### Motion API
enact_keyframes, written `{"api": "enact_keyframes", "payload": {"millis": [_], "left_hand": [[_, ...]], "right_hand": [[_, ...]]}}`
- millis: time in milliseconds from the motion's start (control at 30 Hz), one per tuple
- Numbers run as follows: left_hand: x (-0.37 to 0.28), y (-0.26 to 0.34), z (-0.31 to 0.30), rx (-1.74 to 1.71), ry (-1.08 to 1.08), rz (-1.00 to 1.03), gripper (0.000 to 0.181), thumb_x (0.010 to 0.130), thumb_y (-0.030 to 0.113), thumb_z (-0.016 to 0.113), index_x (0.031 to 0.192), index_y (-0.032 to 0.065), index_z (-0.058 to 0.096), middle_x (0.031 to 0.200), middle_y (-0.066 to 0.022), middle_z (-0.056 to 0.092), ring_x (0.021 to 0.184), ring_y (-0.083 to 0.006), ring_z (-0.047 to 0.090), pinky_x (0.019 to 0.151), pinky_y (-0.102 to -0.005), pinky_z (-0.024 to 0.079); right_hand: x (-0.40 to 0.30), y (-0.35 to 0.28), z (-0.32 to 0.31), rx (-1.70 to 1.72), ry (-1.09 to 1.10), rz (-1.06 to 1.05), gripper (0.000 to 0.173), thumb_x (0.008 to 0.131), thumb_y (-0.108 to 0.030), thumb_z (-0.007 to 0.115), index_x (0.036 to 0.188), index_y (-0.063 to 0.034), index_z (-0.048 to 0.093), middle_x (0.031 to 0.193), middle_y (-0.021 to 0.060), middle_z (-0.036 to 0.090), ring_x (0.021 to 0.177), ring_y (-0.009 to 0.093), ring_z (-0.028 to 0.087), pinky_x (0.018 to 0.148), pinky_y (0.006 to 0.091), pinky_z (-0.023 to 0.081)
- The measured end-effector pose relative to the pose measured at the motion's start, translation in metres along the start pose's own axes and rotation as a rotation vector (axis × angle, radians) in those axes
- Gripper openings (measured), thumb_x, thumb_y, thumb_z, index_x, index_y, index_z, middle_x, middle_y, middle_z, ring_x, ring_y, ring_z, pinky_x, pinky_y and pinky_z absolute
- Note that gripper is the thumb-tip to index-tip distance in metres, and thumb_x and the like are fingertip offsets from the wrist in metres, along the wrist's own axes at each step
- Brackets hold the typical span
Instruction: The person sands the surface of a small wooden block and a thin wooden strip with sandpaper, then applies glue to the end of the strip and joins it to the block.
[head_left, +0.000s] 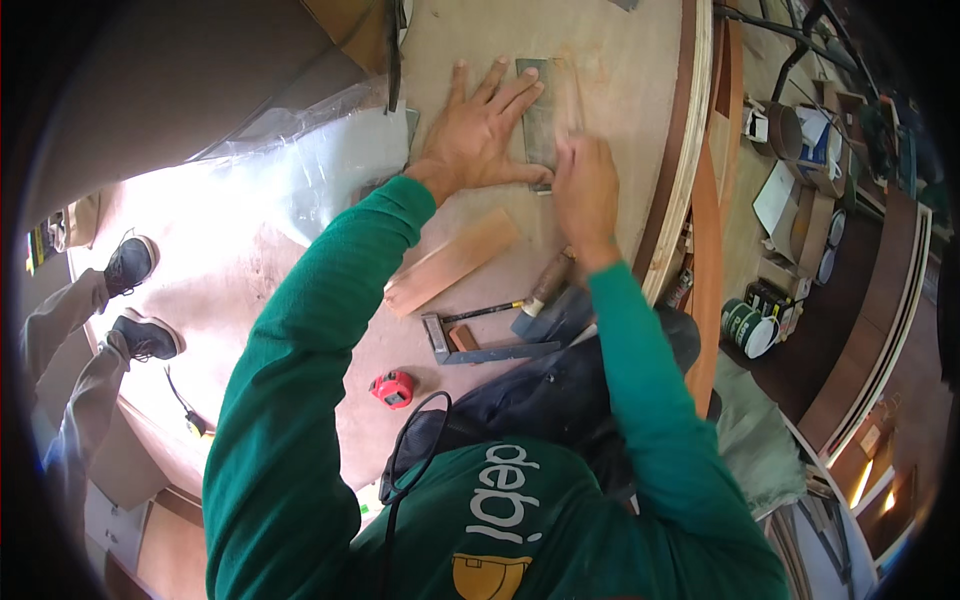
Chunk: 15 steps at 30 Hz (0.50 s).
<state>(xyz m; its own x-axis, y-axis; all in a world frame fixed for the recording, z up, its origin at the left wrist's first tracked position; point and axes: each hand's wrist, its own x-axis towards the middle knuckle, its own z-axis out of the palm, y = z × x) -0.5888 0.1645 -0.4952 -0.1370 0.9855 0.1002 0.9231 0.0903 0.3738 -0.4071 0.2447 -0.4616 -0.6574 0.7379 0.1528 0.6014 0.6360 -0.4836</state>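
Note:
My left hand (484, 135) lies flat with its fingers spread. Its fingertips and thumb press on a narrow grey-green strip (536, 127) lying on the pale wooden panel (622, 97). Just right of the strip, my right hand (589, 180) has its fingers curled at the near end of a blurred, thin wooden piece (571, 94). Whether the fingers grip that piece or something hidden cannot be told. Nearer to me rest a flat wood block (454, 262), a wooden-handled tool (553, 276) and a try square (499, 352) with a small brown block (463, 338) beside it.
A red tape measure (392, 389) lies near my knees. Clear plastic sheeting (322, 157) is at left, beyond it a person's shoes (146, 337). The panel's raised edge (679, 187) runs along the right. Past it stand a green can (748, 328) and open cardboard boxes (799, 217).

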Motion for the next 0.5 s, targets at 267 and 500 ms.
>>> {"api": "enact_keyframes", "payload": {"millis": [267,500], "left_hand": [[0.009,0.005,0.001,-0.001,0.012,0.032,0.125,0.077,0.093,0.065,0.168,0.0105,0.041,0.176,-0.0054,0.038,0.167,-0.0364,0.023,0.13,-0.0753,0.015],[0.003,-0.002,0.0,0.033,0.026,0.02,0.126,0.076,0.093,0.066,0.168,0.0105,0.041,0.176,-0.0056,0.039,0.166,-0.0367,0.025,0.13,-0.0747,0.017]], "right_hand": [[0.088,0.01,0.021,-0.038,0.123,-0.131,0.024,0.108,-0.021,0.059,0.103,0.0001,0.068,0.102,0.0271,0.069,0.098,0.048,0.066,0.086,0.0585,0.053],[0.037,0.002,0.014,-0.028,0.051,0.015,0.021,0.108,-0.021,0.061,0.104,-0.0015,0.069,0.105,0.0264,0.069,0.1,0.048,0.067,0.086,0.0569,0.054]]}}
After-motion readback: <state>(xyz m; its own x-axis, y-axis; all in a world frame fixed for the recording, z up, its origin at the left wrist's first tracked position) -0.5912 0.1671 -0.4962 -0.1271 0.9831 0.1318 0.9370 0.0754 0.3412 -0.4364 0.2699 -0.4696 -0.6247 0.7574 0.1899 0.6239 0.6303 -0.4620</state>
